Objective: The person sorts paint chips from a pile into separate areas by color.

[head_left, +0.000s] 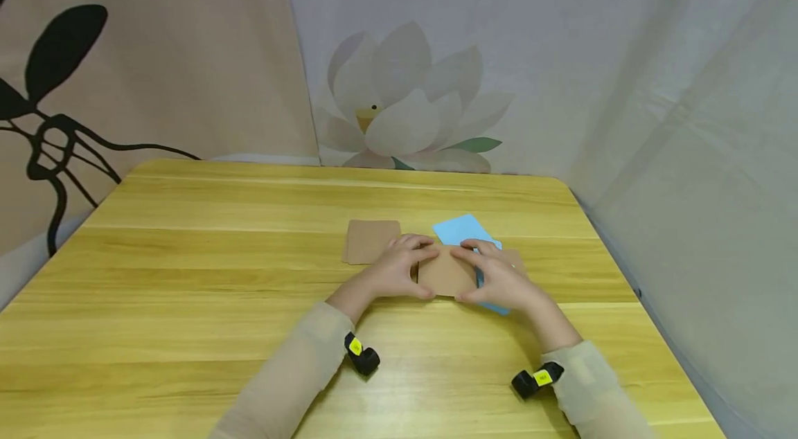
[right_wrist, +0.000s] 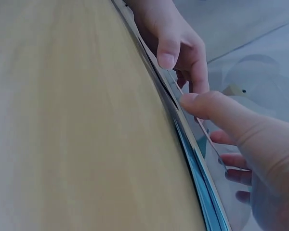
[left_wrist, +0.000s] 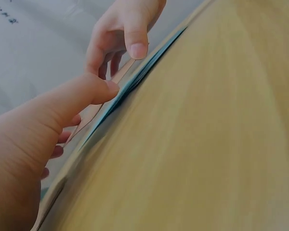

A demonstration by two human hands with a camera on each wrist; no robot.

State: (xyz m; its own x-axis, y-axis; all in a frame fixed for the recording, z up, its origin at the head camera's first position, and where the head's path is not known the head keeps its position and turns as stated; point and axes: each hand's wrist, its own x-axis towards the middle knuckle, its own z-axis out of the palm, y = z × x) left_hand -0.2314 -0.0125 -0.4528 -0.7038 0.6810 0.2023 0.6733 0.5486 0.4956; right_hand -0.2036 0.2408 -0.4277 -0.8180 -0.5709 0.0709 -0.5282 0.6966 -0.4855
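Note:
A brown paper square (head_left: 446, 271) is gripped from both sides, its thin edge showing in the wrist views. My left hand (head_left: 402, 267) holds its left side, thumb at the near edge and fingers at the far edge. On the opposite side my right hand (head_left: 499, 276) grips it in the same way. Blue paper (head_left: 464, 227) lies on the table beyond and under the right hand, partly hidden by the hand and the brown square. Another brown piece (head_left: 515, 260) peeks out behind the right hand. Beside the left hand sits a small stack of brown squares (head_left: 371, 242).
The wooden table (head_left: 187, 300) ends at a back edge before a hanging cloth printed with a lotus flower (head_left: 408, 106). Another pale cloth (head_left: 698, 148) hangs along the right side. Each sleeve carries a black wrist camera (head_left: 363, 356).

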